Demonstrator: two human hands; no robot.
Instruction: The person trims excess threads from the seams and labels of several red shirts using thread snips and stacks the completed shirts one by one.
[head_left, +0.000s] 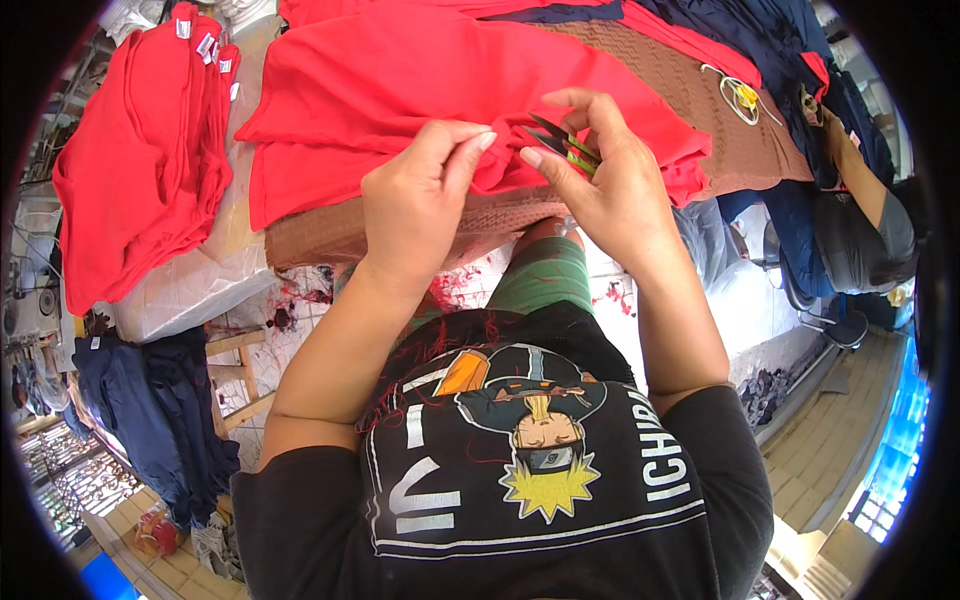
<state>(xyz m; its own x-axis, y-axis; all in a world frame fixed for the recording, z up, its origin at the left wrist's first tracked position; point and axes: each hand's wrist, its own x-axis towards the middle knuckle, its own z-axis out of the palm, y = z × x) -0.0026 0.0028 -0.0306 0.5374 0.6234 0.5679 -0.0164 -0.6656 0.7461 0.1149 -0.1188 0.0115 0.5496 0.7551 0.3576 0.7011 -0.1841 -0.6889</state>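
Note:
Thread snips (566,140) with dark blades and green handles rest in my right hand (622,180), its fingers curled round them. The blades point left, toward my other hand. My left hand (415,195) is closed in a pinch, thumb against forefinger. Whatever it holds is too small to make out. Both hands are raised over the near side of a red garment (370,80), which lies spread and wrinkled in front of me.
A brown textured cloth (742,160) lies under the garment, with a yellow item with white cord (742,98) on it. Stacked red garments (150,150) with white tags lie left. Dark blue garments (160,410) hang below them. Another person's arm (855,165) shows at right. Red threads litter my lap.

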